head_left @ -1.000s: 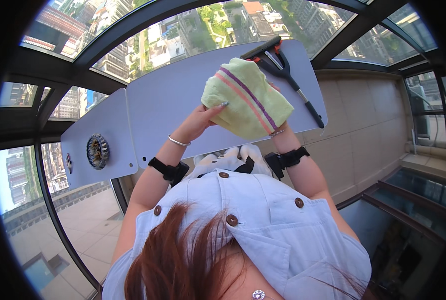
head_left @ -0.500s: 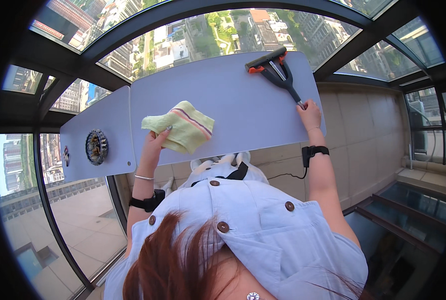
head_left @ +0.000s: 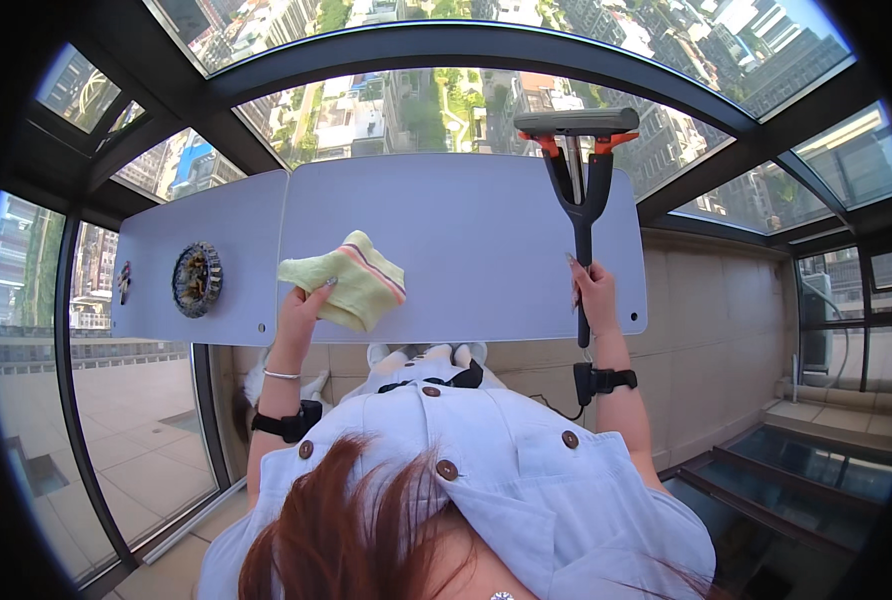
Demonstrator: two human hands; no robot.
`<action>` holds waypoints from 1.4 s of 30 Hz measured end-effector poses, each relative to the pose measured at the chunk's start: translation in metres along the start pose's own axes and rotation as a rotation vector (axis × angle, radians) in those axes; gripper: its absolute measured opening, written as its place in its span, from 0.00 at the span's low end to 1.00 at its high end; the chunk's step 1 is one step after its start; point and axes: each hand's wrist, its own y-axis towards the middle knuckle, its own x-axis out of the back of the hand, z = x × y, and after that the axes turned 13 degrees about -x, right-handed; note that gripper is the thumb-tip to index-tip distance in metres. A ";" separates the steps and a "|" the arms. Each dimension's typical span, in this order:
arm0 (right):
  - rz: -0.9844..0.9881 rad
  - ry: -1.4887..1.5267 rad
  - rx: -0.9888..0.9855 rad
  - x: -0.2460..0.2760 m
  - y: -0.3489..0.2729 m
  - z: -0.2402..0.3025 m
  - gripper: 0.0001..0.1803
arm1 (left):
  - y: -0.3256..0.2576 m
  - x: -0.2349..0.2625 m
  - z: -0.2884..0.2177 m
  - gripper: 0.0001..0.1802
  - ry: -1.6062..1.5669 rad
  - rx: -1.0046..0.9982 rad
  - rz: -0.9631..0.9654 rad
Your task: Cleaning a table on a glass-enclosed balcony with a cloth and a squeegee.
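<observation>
On the desk: pale desk [head_left: 466, 220], window behind.
Cloth: soft yellow-green cloth [head_left: 351, 280], light, left hand [head_left: 301, 310] pinches its near edge.
Squeegee: stiff squeegee [head_left: 578, 160], right hand [head_left: 594, 295] wraps its handle.

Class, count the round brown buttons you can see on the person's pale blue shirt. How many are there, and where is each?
4. One button near the left shoulder, one at the top centre, one lower centre, one on the right. Hair may hide others.
</observation>
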 end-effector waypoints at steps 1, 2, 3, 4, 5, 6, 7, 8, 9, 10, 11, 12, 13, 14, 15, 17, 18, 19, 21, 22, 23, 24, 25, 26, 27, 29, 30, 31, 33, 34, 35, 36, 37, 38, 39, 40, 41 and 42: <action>0.082 0.079 -0.014 -0.005 -0.008 0.010 0.19 | 0.002 0.000 -0.002 0.21 -0.013 -0.010 0.003; 0.174 0.151 -0.027 -0.012 -0.013 0.017 0.18 | 0.000 0.002 -0.004 0.21 -0.029 0.001 -0.009; 0.218 0.180 -0.041 -0.017 -0.015 0.022 0.17 | 0.001 0.003 -0.005 0.21 -0.044 0.012 -0.021; 0.216 0.172 -0.035 -0.019 -0.018 0.022 0.17 | 0.002 0.005 -0.006 0.21 -0.053 0.009 -0.022; 0.255 0.182 -0.041 -0.021 -0.020 0.022 0.17 | 0.004 0.007 -0.006 0.21 -0.058 0.005 -0.004; 0.296 0.190 -0.048 -0.023 -0.023 0.023 0.16 | 0.005 0.010 -0.006 0.21 -0.063 0.002 0.012; 0.324 0.185 -0.041 -0.026 -0.028 0.025 0.15 | 0.007 0.014 -0.005 0.21 -0.071 -0.002 0.006; 0.329 0.176 -0.036 -0.029 -0.031 0.024 0.15 | 0.009 0.018 -0.002 0.21 -0.075 0.000 0.009; 0.345 0.129 -0.012 -0.033 -0.034 0.024 0.15 | 0.010 0.022 0.000 0.21 -0.079 0.003 0.011; 0.355 0.083 0.013 -0.037 -0.037 0.024 0.15 | 0.011 0.025 0.001 0.21 -0.087 0.001 0.010; 0.373 0.090 0.039 -0.041 -0.042 0.025 0.12 | 0.012 0.028 0.001 0.22 -0.093 0.003 0.006; 0.373 0.082 0.042 -0.047 -0.046 0.028 0.12 | 0.012 0.031 0.002 0.22 -0.100 0.005 0.002; 0.366 0.037 0.081 -0.053 -0.051 0.035 0.11 | 0.010 0.034 0.003 0.22 -0.107 0.002 -0.007; 0.355 -0.005 0.118 -0.059 -0.057 0.040 0.10 | 0.010 0.038 0.007 0.22 -0.119 -0.005 -0.026; 0.317 -0.012 0.123 -0.066 -0.064 0.047 0.08 | 0.010 0.041 0.009 0.22 -0.131 -0.012 -0.045; 0.272 -0.077 0.212 -0.074 -0.066 0.051 0.08 | 0.007 0.042 -0.001 0.21 -0.115 0.009 -0.048; 0.228 -0.140 0.302 -0.077 -0.066 0.054 0.09 | 0.005 0.042 -0.005 0.21 -0.096 0.027 -0.051; 0.237 -0.138 0.299 -0.081 -0.066 0.056 0.09 | 0.003 0.045 -0.004 0.21 -0.092 0.030 -0.060; 0.042 -0.370 0.510 -0.086 -0.065 0.063 0.10 | -0.001 0.050 -0.003 0.22 -0.112 0.047 -0.061; 0.054 -0.364 0.504 -0.088 -0.070 0.069 0.10 | -0.002 0.051 -0.005 0.22 -0.103 0.052 -0.071; -0.031 -0.443 0.554 -0.090 -0.073 0.075 0.12 | -0.002 0.051 -0.005 0.22 -0.112 0.041 -0.055; -0.115 -0.521 0.605 -0.093 -0.076 0.079 0.13 | -0.003 0.051 -0.007 0.22 -0.120 0.031 -0.041; -0.144 -0.539 0.636 -0.095 -0.077 0.080 0.13 | -0.004 0.050 -0.010 0.22 -0.111 0.035 -0.056; -0.128 -0.535 0.634 -0.096 -0.077 0.081 0.13 | -0.003 0.048 -0.013 0.22 -0.081 0.020 -0.040; -0.161 -0.565 0.684 -0.097 -0.077 0.081 0.12 | -0.003 0.047 -0.014 0.22 -0.052 0.005 -0.023; -0.202 -0.607 0.742 -0.099 -0.078 0.080 0.12 | -0.004 0.047 -0.015 0.22 -0.036 -0.014 -0.039; -0.187 -0.605 0.740 -0.101 -0.079 0.081 0.12 | -0.005 0.048 -0.015 0.22 -0.026 -0.038 -0.041; -0.189 -0.628 0.759 -0.101 -0.080 0.081 0.12 | -0.006 0.048 -0.016 0.22 -0.024 -0.030 -0.050; -0.180 -0.652 0.774 -0.102 -0.082 0.082 0.12 | -0.008 0.046 -0.023 0.22 -0.021 -0.035 -0.041; -0.191 -0.653 0.782 -0.103 -0.083 0.083 0.12 | -0.009 0.046 -0.027 0.22 -0.020 -0.028 -0.049; -0.203 -0.654 0.789 -0.104 -0.084 0.083 0.13 | -0.011 0.045 -0.030 0.21 -0.031 -0.032 -0.042; -0.192 -0.657 0.786 -0.104 -0.085 0.082 0.13 | -0.012 0.044 -0.032 0.21 -0.042 -0.037 -0.035; -0.205 -0.652 0.776 -0.104 -0.085 0.081 0.13 | -0.014 0.043 -0.034 0.21 -0.042 -0.030 -0.045; -0.219 -0.648 0.767 -0.104 -0.086 0.080 0.13 | -0.015 0.042 -0.035 0.21 -0.045 -0.056 -0.054; -0.207 -0.652 0.764 -0.104 -0.086 0.078 0.13 | -0.017 0.041 -0.037 0.21 -0.047 -0.083 -0.063; -0.227 -0.635 0.757 -0.103 -0.085 0.077 0.13 | -0.018 0.039 -0.040 0.21 -0.049 -0.075 -0.071; -0.247 -0.619 0.750 -0.103 -0.085 0.076 0.13 | -0.020 0.037 -0.044 0.20 -0.037 -0.115 -0.073; -0.237 -0.624 0.747 -0.102 -0.085 0.074 0.13 | -0.021 0.036 -0.048 0.20 -0.025 -0.155 -0.074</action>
